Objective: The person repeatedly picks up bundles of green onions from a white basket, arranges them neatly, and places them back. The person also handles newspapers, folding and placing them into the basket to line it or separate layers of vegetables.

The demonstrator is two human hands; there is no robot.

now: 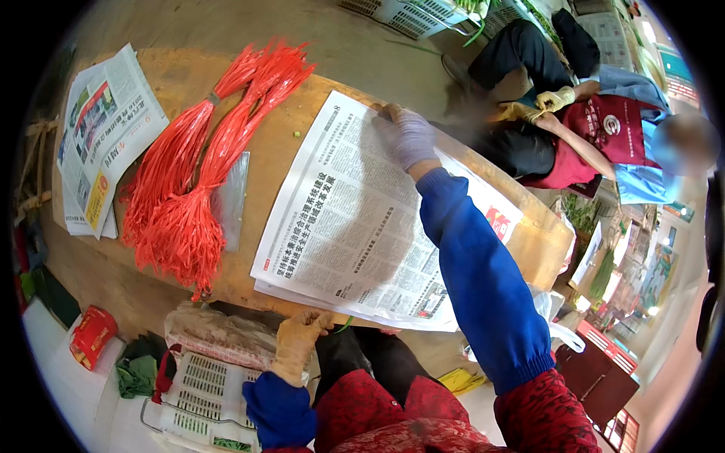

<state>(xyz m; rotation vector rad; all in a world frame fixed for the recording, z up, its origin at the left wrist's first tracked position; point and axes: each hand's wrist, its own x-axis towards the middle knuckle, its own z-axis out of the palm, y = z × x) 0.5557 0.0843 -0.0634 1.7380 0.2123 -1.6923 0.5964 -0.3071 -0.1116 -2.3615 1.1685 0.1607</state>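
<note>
My right hand point(406, 136), in a pale purple glove, lies at the far edge of a stack of newspaper sheets point(340, 226) on the wooden table. Its fingers are bent, and their hold on the paper is unclear. Low in the view, my left hand point(303, 340), in a tan glove, is beside the near table edge with its fingers drawn together. A thin green stalk point(345, 325) shows next to its fingertips; whether they pinch it cannot be told. Bundles of red plastic strips point(187, 187) lie left of the newspaper, partly over a clear plastic sheet point(233, 204).
More folded newspapers point(107, 141) lie at the table's left end. Below it stands a white plastic crate point(207, 390) with greens, beside a sack point(221, 334). Across the table sits a person in a red apron point(609, 127) and gloves. More crates point(416, 17) stand beyond.
</note>
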